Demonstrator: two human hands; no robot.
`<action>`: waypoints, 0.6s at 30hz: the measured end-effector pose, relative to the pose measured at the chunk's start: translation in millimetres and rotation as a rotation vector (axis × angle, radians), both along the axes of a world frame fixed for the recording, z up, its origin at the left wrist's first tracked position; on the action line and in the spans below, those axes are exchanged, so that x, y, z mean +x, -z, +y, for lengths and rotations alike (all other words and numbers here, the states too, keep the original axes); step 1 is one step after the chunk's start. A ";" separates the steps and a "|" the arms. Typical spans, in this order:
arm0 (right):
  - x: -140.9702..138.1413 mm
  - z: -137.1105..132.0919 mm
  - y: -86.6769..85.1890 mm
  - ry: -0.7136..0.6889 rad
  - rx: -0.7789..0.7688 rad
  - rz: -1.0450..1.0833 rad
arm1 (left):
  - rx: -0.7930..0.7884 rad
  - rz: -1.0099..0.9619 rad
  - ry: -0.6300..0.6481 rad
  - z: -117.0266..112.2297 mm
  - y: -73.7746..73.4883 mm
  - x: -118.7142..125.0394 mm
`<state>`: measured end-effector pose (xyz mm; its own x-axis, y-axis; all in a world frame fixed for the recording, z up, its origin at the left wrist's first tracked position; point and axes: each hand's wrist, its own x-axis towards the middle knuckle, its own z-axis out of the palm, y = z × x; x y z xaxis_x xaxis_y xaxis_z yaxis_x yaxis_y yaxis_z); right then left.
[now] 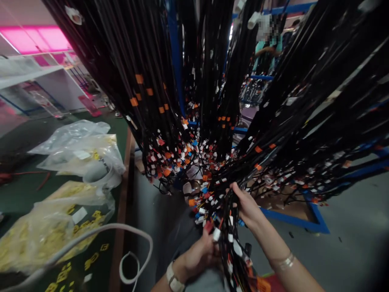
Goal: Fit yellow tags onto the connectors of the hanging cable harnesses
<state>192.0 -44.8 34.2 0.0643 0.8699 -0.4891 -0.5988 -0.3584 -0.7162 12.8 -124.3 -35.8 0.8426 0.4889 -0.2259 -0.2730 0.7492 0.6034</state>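
Thick bundles of black cable harnesses [212, 101] hang from above, their lower ends tipped with small white, red, orange and blue connectors [188, 154]. My right hand [247, 205] is wrapped round a hanging bunch of these cables from the right side. My left hand [199, 253], with a white band at the wrist, pinches connectors low on the same bunch [226, 227]. The bunch runs down between both hands toward my lap.
A green-topped table [30, 190] at left carries clear plastic bags of yellow parts [51, 227] and a white hose [133, 243]. A blue metal rack frame [298, 219] stands behind the cables on a grey floor. Another person [267, 44] is partly visible far back.
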 end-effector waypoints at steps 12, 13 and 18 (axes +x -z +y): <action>-28.3 48.2 27.7 0.185 0.070 -0.148 | 0.036 0.189 -0.497 29.3 -3.9 -28.4; -28.7 48.4 29.0 0.182 0.073 -0.153 | 0.060 0.236 -0.509 31.9 -4.2 -29.8; -25.6 34.8 30.6 0.075 0.129 -0.162 | 0.275 0.551 -0.593 42.1 -0.7 -35.4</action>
<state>166.3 -10.0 3.6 0.1997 0.9143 -0.3523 -0.4933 -0.2169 -0.8424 -22.6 -82.2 -35.1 0.2343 0.9118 -0.3371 -0.1882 0.3828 0.9045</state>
